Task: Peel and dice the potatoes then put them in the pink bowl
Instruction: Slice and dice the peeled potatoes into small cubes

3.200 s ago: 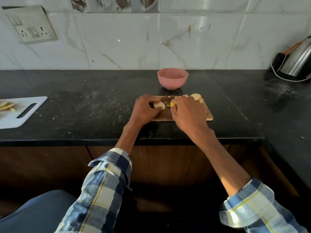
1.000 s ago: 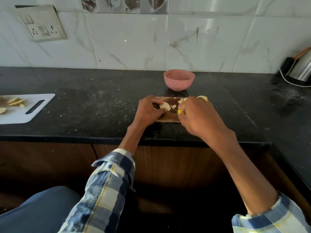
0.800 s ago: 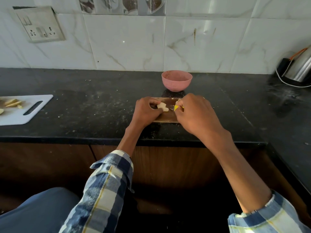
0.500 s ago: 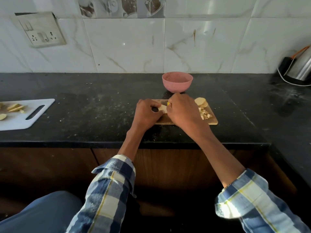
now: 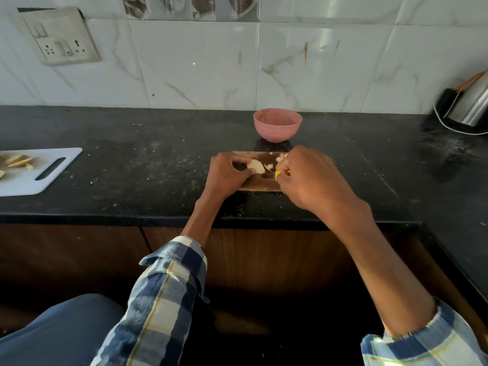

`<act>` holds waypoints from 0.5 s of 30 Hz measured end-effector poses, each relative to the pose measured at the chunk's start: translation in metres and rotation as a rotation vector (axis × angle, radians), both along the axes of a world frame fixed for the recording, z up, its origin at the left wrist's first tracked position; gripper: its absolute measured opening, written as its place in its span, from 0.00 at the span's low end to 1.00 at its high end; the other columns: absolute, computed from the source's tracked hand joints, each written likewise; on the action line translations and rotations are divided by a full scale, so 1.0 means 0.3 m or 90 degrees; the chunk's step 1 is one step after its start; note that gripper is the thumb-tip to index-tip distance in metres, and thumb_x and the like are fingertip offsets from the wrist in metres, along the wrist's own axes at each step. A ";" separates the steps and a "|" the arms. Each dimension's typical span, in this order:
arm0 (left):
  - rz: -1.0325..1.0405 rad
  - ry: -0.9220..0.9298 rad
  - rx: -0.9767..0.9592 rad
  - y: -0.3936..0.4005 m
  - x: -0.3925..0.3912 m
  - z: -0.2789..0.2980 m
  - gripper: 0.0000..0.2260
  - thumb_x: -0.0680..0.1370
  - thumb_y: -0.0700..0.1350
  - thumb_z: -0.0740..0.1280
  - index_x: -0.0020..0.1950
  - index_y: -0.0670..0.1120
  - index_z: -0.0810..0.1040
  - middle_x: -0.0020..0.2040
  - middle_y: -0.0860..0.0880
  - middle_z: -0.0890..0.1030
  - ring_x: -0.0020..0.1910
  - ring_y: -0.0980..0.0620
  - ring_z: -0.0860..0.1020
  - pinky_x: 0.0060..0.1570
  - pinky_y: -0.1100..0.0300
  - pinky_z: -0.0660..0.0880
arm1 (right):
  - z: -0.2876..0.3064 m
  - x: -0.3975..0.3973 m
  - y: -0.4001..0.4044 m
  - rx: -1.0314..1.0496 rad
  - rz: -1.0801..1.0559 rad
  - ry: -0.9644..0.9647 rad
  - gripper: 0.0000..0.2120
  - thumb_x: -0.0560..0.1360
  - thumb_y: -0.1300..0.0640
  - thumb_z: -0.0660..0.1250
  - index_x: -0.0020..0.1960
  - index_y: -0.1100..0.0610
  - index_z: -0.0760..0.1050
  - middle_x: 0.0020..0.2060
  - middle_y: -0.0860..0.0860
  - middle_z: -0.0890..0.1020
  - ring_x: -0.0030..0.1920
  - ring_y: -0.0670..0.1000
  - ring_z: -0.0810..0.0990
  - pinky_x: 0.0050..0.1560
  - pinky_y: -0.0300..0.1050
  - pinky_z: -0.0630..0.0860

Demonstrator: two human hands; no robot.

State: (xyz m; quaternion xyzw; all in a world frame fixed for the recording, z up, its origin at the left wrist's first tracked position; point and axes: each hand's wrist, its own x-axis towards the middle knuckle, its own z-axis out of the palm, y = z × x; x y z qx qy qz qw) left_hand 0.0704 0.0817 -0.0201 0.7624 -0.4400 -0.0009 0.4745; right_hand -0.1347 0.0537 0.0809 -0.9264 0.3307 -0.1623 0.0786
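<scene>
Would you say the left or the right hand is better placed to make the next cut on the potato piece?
Right. The right hand grips the yellow-handled knife beside the pale potato piece, which the left hand pins on the wooden cutting board.

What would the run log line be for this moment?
step: dicing | left hand: holds potato piece on wooden board | right hand: grips yellow-handled knife | pink bowl: behind board

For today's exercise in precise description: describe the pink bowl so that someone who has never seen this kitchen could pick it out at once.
Start at the long black stone counter under the white marbled wall tiles. Near its back edge, just beyond the small brown wooden cutting board where both hands work, stands the round pink bowl. It is the only pink thing and the only bowl there.
</scene>
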 end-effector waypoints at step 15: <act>0.017 -0.006 -0.017 0.009 -0.007 0.010 0.09 0.73 0.43 0.80 0.52 0.48 0.89 0.49 0.53 0.87 0.46 0.60 0.82 0.50 0.70 0.76 | -0.072 0.157 -0.058 -0.021 -0.013 -0.035 0.09 0.80 0.55 0.69 0.56 0.59 0.81 0.45 0.54 0.83 0.44 0.55 0.79 0.43 0.48 0.71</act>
